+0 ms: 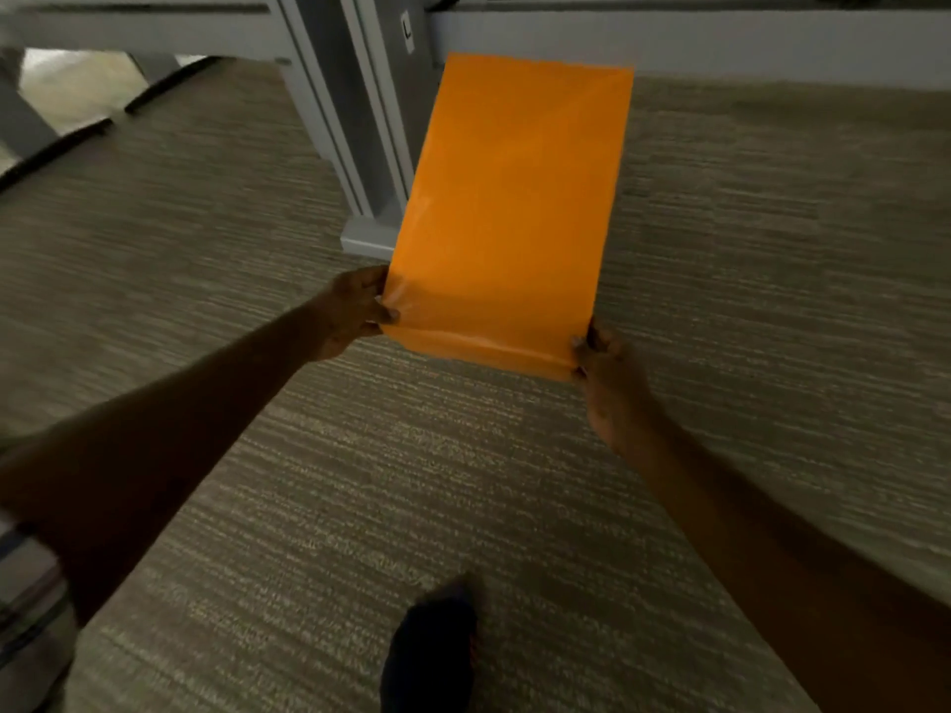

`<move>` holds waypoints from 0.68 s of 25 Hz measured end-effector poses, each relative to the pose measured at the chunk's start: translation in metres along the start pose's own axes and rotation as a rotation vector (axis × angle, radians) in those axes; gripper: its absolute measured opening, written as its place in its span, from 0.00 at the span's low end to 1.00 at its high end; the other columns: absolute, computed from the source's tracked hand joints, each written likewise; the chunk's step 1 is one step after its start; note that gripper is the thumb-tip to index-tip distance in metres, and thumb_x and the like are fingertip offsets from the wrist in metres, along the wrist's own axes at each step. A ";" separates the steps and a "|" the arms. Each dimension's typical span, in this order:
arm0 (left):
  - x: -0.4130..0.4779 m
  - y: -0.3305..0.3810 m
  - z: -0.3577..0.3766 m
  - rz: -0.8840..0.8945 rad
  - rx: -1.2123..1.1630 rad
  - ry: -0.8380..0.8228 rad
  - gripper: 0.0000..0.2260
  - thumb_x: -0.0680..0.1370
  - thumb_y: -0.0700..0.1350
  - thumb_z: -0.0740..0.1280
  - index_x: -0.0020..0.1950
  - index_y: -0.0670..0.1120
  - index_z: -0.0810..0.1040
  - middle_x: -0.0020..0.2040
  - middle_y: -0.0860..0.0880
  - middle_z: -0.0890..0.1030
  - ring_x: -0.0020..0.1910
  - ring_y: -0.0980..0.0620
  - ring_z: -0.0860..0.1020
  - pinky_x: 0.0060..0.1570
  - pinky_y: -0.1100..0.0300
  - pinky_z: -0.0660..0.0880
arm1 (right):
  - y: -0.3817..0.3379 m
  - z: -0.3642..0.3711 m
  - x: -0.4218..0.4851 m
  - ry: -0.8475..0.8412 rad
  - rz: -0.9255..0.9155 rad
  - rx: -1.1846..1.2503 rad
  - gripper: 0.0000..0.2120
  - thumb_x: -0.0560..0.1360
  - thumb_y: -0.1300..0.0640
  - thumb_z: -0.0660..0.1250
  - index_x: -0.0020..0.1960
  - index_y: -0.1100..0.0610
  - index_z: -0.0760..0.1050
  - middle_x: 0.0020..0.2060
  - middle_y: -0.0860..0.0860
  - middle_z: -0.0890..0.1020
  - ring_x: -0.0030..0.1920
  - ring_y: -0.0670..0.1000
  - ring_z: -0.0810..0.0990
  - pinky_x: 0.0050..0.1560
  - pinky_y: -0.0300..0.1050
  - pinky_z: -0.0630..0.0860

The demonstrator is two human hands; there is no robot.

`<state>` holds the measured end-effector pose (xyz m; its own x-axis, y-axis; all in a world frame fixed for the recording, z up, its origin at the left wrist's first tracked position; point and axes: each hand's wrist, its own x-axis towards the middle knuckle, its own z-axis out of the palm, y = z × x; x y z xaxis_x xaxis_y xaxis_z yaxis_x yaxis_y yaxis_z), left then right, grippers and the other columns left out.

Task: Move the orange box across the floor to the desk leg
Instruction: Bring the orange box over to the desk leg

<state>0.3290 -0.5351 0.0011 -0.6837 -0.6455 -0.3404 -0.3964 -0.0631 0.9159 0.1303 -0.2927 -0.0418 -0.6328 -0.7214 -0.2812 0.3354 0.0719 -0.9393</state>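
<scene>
A flat, plain orange box (509, 208) fills the upper middle of the head view, its long side running away from me. My left hand (352, 311) grips its near left corner. At the near right corner, my right hand (610, 383) holds it too. The box's far end covers part of the grey desk leg (355, 126), whose foot plate (368, 239) rests on the carpet just left of the box. I cannot tell whether the box touches the floor.
Striped grey-brown carpet (257, 455) covers the floor. A grey desk frame (154, 28) runs along the top edge. Dark curved chair-base legs (62, 141) lie at the upper left. My dark-socked foot (429, 645) stands at the bottom centre.
</scene>
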 end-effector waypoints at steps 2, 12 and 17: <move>0.011 0.001 -0.013 -0.029 0.042 0.002 0.30 0.76 0.29 0.65 0.74 0.50 0.67 0.61 0.56 0.78 0.57 0.52 0.77 0.48 0.57 0.76 | 0.010 0.011 0.013 -0.006 0.001 0.023 0.22 0.84 0.64 0.57 0.77 0.55 0.66 0.70 0.53 0.76 0.70 0.57 0.74 0.71 0.60 0.70; 0.074 -0.004 -0.047 0.042 0.689 0.192 0.21 0.75 0.33 0.69 0.69 0.39 0.74 0.63 0.34 0.79 0.59 0.36 0.79 0.58 0.43 0.77 | 0.020 0.055 0.089 -0.041 0.028 -0.413 0.21 0.85 0.56 0.55 0.77 0.53 0.66 0.71 0.57 0.75 0.69 0.61 0.75 0.70 0.63 0.71; 0.087 -0.007 -0.032 0.102 1.005 0.303 0.15 0.77 0.35 0.64 0.62 0.35 0.78 0.62 0.34 0.79 0.62 0.36 0.77 0.62 0.47 0.73 | 0.021 0.057 0.092 0.043 -0.262 -0.877 0.25 0.85 0.60 0.55 0.81 0.61 0.56 0.78 0.61 0.64 0.77 0.61 0.65 0.73 0.53 0.68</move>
<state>0.2919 -0.6158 -0.0281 -0.6157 -0.7841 -0.0778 -0.7659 0.5724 0.2928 0.1190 -0.3972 -0.0760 -0.6455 -0.7632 -0.0290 -0.4612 0.4197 -0.7818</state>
